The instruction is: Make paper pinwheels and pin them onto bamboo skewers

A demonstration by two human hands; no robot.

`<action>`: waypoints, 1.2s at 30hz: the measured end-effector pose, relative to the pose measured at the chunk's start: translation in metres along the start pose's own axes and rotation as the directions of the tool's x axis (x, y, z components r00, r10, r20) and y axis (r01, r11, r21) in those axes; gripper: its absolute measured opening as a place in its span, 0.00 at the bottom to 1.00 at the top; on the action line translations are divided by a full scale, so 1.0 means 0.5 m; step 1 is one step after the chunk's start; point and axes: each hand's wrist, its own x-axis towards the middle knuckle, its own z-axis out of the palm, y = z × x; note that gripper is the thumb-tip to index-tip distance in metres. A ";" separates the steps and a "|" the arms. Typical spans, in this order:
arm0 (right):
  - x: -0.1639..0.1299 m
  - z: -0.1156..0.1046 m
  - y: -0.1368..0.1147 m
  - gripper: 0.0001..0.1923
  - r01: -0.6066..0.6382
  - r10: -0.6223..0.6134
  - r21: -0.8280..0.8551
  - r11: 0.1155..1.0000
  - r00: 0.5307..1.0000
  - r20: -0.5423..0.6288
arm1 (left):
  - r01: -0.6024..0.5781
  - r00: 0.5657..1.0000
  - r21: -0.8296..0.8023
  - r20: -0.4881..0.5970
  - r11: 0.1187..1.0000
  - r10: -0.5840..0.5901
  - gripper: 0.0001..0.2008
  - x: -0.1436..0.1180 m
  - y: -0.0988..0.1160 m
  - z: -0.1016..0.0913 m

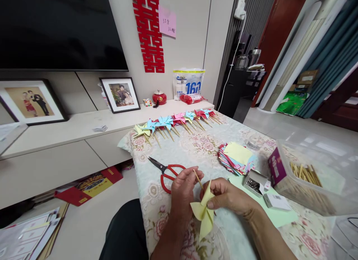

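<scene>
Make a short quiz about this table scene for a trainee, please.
1. True or false: the red-handled metal scissors lie to the left of the left hand.
2. What does the right hand pinch? A) folded yellow paper pinwheel B) small open box of pins
3. Fill in: the thin wooden stick is held by the ___ hand.

Key: 1 true; 2 A; 3 left.

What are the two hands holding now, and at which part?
The left hand holds a thin wooden stick at its lower part. The right hand pinches the yellow paper pinwheel near its centre.
</scene>
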 end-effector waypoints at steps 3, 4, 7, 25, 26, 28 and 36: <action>0.000 0.001 -0.001 0.13 0.027 -0.027 -0.007 1.000 0.999 0.035 | 0.021 1.000 0.006 -0.001 1.000 -0.021 0.15 -0.008 0.002 0.004; -0.001 -0.002 -0.002 0.12 0.045 -0.044 -0.017 0.999 0.998 0.045 | 0.026 1.000 -0.010 0.002 1.000 -0.026 0.14 -0.009 0.004 0.005; -0.011 -0.017 -0.004 0.12 0.110 -0.109 -0.076 0.991 0.994 0.015 | 0.027 1.000 -0.038 0.009 0.999 -0.027 0.13 -0.010 0.008 0.004; -0.026 0.006 -0.034 0.12 0.453 -0.571 -0.424 0.784 0.794 -0.208 | 0.066 0.998 0.134 -0.004 0.989 -0.066 0.15 -0.020 0.002 0.019; -0.026 0.008 -0.035 0.12 0.465 -0.605 -0.470 0.750 0.769 -0.204 | 0.048 0.999 0.143 -0.001 0.988 -0.049 0.14 -0.022 0.002 0.018; -0.025 0.010 -0.037 0.11 0.468 -0.663 -0.572 0.674 0.725 -0.188 | 0.022 0.999 0.152 0.020 0.988 -0.026 0.13 -0.026 0.002 0.018; -0.015 0.005 -0.029 0.04 0.468 -0.814 -0.770 0.434 0.569 -0.113 | -0.112 0.992 0.160 0.072 0.981 0.101 0.08 -0.032 0.000 0.027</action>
